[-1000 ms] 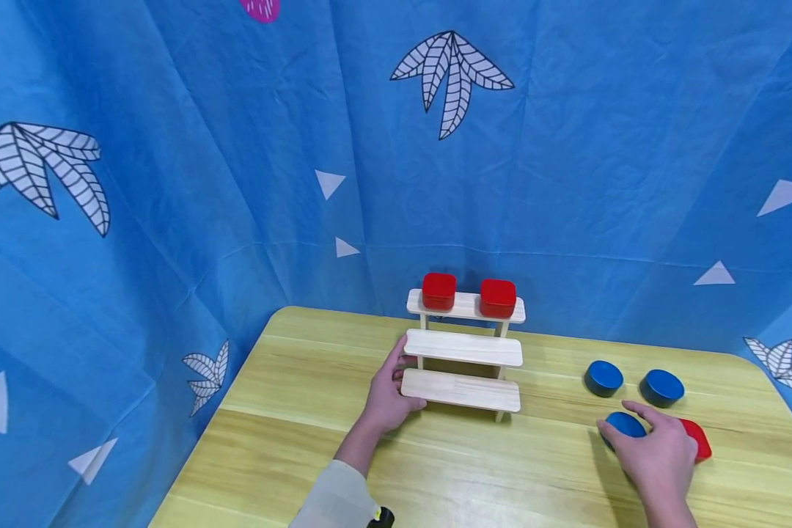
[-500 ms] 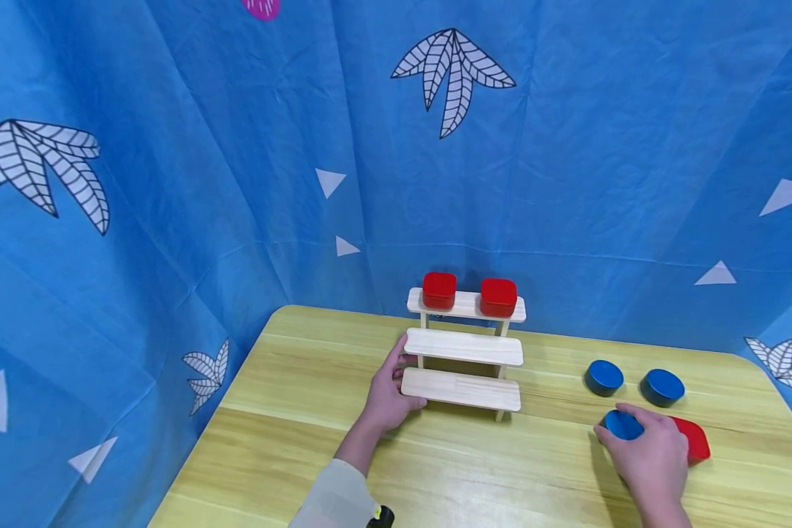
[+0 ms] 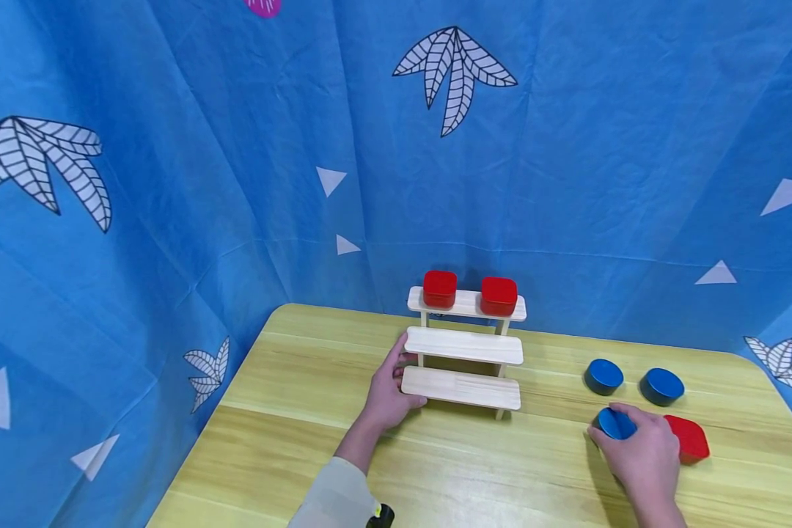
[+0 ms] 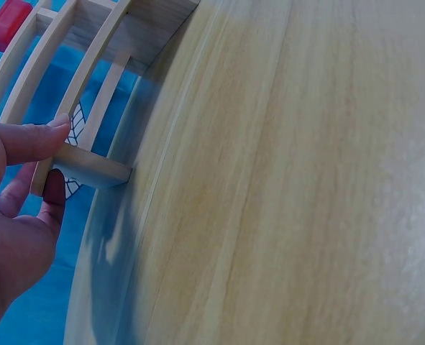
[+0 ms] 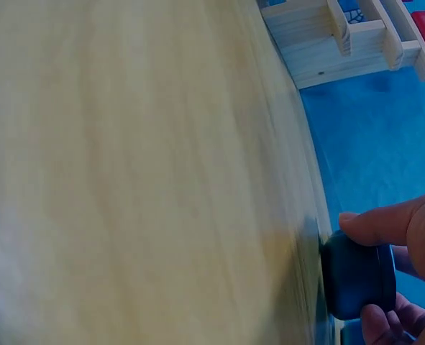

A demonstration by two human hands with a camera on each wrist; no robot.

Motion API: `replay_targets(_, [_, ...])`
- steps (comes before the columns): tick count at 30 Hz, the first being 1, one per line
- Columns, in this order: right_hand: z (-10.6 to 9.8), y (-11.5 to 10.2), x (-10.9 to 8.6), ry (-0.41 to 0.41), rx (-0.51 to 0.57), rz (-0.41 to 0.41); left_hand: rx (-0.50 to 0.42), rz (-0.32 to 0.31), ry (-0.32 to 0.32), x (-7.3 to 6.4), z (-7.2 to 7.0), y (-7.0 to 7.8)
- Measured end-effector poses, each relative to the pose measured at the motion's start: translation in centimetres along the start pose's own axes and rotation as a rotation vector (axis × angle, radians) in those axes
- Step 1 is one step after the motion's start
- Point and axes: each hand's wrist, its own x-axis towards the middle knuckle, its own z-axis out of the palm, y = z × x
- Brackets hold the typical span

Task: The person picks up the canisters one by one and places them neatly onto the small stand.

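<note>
My left hand (image 3: pixel 388 400) grips the left end of the lowest board of a three-tier wooden shelf (image 3: pixel 462 387). In the left wrist view the thumb lies on one side of that board (image 4: pixel 90 68) and fingers on the other. Over at the right, my right hand (image 3: pixel 647 447) holds a round blue container (image 3: pixel 615 424) between thumb and fingers. The right wrist view shows the blue container (image 5: pixel 359 277) close against the table, thumb on one side and fingertips on the other. Two red square containers (image 3: pixel 439 289) (image 3: pixel 499 295) stand on the shelf's top tier.
Behind the right hand stand two more blue containers (image 3: pixel 603 377) (image 3: pixel 662 386). A third red container (image 3: pixel 689 438) sits just right of that hand, partly hidden by it. The wooden table (image 3: pixel 290 381) backs onto a blue patterned curtain (image 3: pixel 567 183).
The right hand has closed its fingers on the blue container and moved slightly left with it, uncovering more of the red container beside it. The left hand keeps its grip on the shelf.
</note>
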Motion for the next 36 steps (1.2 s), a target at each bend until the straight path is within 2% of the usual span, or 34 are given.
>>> replay_targets(9, [0.38,0.09,-0.15,0.02,0.004,-0.014,-0.007,-0.027,0.005,-0.06,0.03,0.2])
replay_targets(19, [0.42,0.05,-0.26,0.032,0.017,-0.024,-0.011,-0.018,0.01,-0.07,0.07,0.09])
replay_targets(25, [0.6,-0.04,-0.43,0.055,0.046,-0.003,-0.02,-0.005,0.008,-0.08,0.05,-0.07])
replay_targets(36, [0.8,-0.21,-0.79,0.117,0.124,-0.028,0.008,-0.009,0.012,-0.27,-0.06,0.22])
